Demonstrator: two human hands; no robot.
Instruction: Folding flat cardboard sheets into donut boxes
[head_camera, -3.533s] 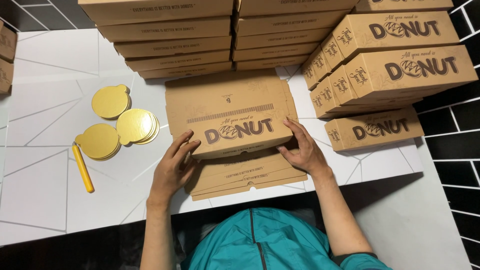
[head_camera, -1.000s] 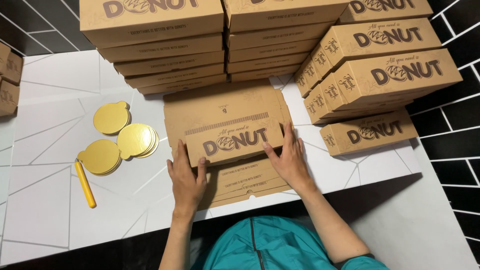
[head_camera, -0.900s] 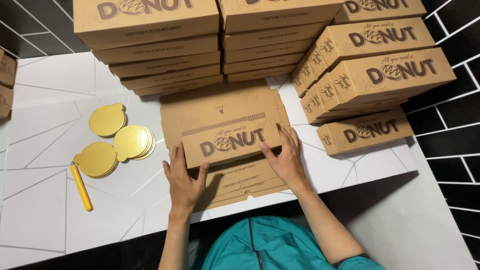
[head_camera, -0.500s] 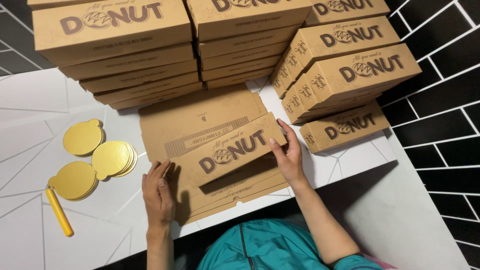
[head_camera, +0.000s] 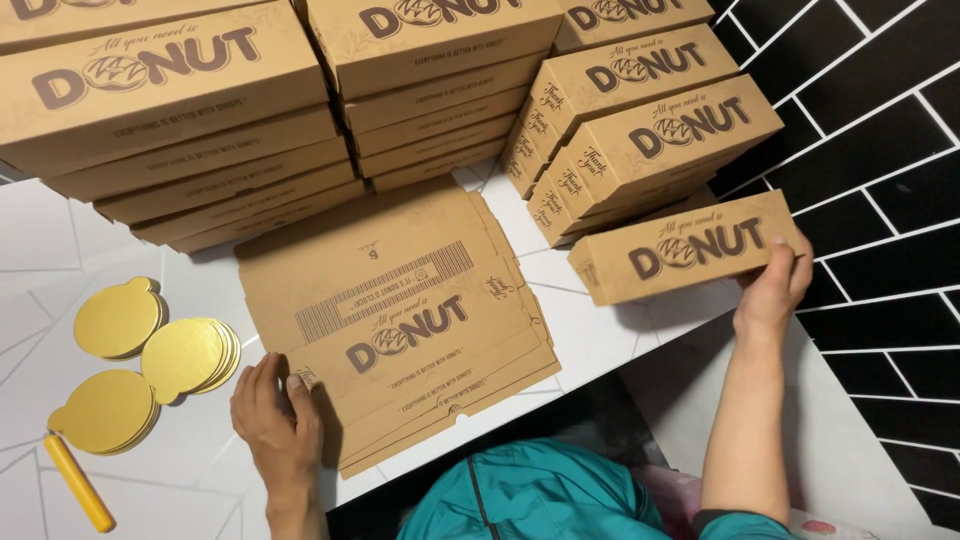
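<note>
A stack of flat, unfolded brown cardboard box blanks lies on the white table in front of me. My left hand rests on the stack's near left corner, fingers curled against its edge. My right hand is out at the right, gripping the right end of an assembled long brown box that sits near the table's right edge. That box stands in front of a pile of similar assembled boxes.
Tall stacks of assembled brown boxes line the back of the white table. Three piles of round gold cake boards and a yellow stick lie at the left. A black tiled wall is at the right.
My right hand left the folded box on the flat stack and now grips that box at the right, in front of the pile. My left hand stayed on the stack's near left corner.
</note>
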